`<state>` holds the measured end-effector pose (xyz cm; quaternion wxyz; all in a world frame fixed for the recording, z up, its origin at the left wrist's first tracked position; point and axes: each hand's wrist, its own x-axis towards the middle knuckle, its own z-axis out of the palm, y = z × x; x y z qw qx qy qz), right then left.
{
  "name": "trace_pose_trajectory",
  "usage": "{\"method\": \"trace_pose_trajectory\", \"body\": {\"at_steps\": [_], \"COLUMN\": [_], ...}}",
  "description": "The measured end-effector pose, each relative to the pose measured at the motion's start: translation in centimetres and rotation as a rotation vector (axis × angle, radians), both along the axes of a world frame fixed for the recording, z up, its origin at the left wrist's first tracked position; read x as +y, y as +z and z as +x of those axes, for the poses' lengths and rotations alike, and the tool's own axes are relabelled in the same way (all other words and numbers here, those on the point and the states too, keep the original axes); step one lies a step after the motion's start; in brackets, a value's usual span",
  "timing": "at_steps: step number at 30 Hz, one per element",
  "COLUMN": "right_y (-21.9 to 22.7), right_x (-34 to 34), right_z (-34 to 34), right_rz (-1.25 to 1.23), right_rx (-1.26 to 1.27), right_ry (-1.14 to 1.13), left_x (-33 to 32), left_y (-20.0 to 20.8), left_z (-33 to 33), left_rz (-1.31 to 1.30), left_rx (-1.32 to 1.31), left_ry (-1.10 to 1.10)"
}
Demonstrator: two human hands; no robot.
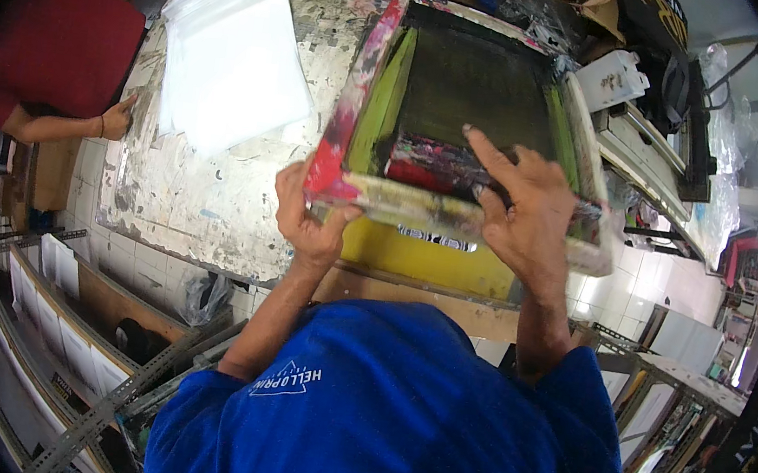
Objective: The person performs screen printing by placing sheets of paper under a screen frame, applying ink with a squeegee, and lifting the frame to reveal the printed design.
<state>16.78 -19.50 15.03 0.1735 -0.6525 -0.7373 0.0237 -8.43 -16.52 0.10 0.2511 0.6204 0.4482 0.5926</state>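
Observation:
A screen printing frame [457,210] with ink-stained wooden sides and dark mesh [476,84] is raised at its near edge above the table. My left hand [311,219] is closed round its near left corner, thumb at the front. Over the near right part of the mesh is my right hand [531,212], index finger stretched forward and thumb apart. Whether its fingertips touch the mesh cannot be told. Beside the thumb, a strip smeared with red and dark ink [430,160] lies along the mesh's near end. Below the frame shows a yellow sheet [423,258] with a small dark-and-white print.
A stack of white sheets [236,57] lies left on the paint-worn table [205,203]. Another person in a red shirt [62,60] rests a hand at the table's left edge. Metal racks [89,320] stand near left, with a white-topped rack [690,379] at right.

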Motion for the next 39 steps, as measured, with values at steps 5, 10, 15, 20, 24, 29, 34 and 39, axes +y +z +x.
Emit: {"method": "trace_pose_trajectory", "body": {"at_steps": [5,10,15,20,24,29,34,39], "right_y": [5.2,10.1,13.7,16.7,14.8,15.3,15.9,15.3], "right_x": [2.7,9.1,11.0,13.5,13.4,13.5,13.9,14.3], "right_z": [1.0,3.4,2.6,3.5,4.8,4.9,4.8,4.7], "right_rz": [0.243,0.307,0.327,0.17,0.297,0.278,0.244,0.38], "right_rx": [-0.095,0.217,0.064,0.394,0.299,0.263,0.251,0.172], "right_ry": [0.028,0.08,0.046,-0.037,0.145,0.157,0.171,0.089], "left_x": [5.0,14.2,23.5,26.3,26.1,25.4,24.0,22.7], "left_y": [6.1,2.1,-8.3,-14.3,-14.2,-12.1,-9.9,-7.9], "left_z": [4.1,7.0,11.2,14.7,15.2,15.4,13.0,5.2], "left_rz": [0.06,0.057,-0.156,-0.11,-0.182,-0.555,-0.278,-0.285], "left_rx": [-0.395,-0.427,0.202,0.818,0.791,0.408,0.186,0.042], "left_ry": [0.064,-0.064,-0.104,0.045,0.0,-0.096,-0.029,0.067]}}
